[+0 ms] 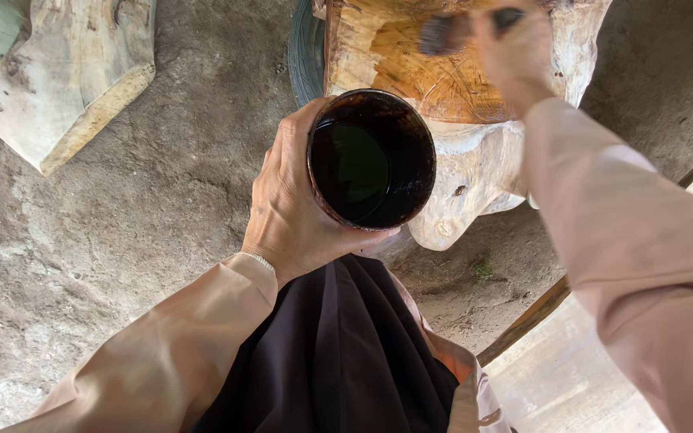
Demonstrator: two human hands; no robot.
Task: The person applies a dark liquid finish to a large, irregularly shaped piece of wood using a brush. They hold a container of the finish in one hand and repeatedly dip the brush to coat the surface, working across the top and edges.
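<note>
over dirt ground point(122, 208), left hand point(290, 208) grips a dark-filled cup point(371, 158); right hand point(515, 56) clasps a brush point(447, 34) on a wood stump point(443, 80).

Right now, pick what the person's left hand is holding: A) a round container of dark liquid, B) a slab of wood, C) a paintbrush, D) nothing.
A: the left hand wraps around a round container filled with dark liquid, while the right hand holds the brush against the wood stump.

Right hand point(515, 48) motion-blurred, fingers cut by far edge. Brush point(449, 32) smeared, bristles indistinct. Cup point(371, 158) hid left hand's point(294, 212) fingertips and near part of wood piece point(459, 104). Liquid depth untellable. Second slab point(70, 76) cropped at far-left edge.
</note>
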